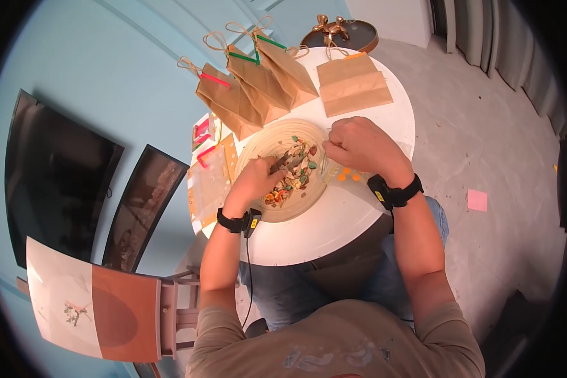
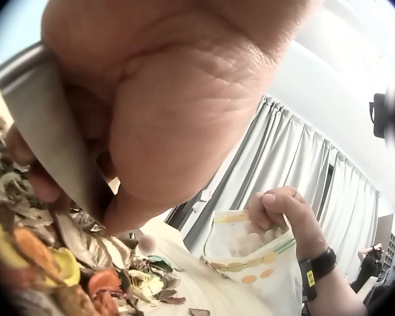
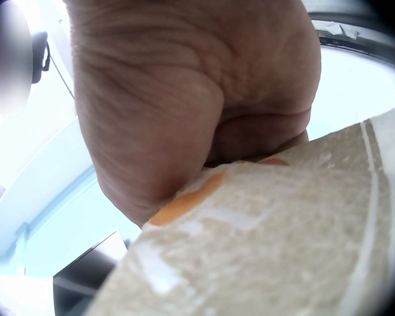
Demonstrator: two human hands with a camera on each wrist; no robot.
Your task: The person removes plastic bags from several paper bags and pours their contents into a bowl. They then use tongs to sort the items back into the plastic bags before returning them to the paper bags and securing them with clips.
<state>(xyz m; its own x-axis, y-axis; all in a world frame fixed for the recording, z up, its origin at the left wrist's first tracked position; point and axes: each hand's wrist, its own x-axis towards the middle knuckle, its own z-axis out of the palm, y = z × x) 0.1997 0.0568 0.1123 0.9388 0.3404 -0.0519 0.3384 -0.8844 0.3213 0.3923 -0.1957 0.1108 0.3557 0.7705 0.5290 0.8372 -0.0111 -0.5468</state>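
Note:
My left hand [image 1: 253,181] is over a round woven tray [image 1: 249,148], gripping metal tongs [image 2: 56,122]. Their tips reach into a heap of dried petals and leaves [image 1: 290,179], green, yellow, orange and brown, spread across the tray. Yellow and orange dried pieces [image 2: 49,260] lie close under the hand. At the tray's right side, my right hand [image 1: 364,148] pinches the upper edge of a clear plastic bag [image 2: 266,280] printed with orange dots. In the left wrist view the bag hangs with its mouth parted. The right hand's fingertips are partly hidden behind the bag.
Three upright brown paper bags [image 1: 236,104] stand at the back of the white round table [image 1: 283,249]. Another paper bag [image 1: 354,85] lies at the back right. Flat packets with pink strips [image 1: 211,176] lie left of the tray. A small stool [image 1: 186,305] is at the left.

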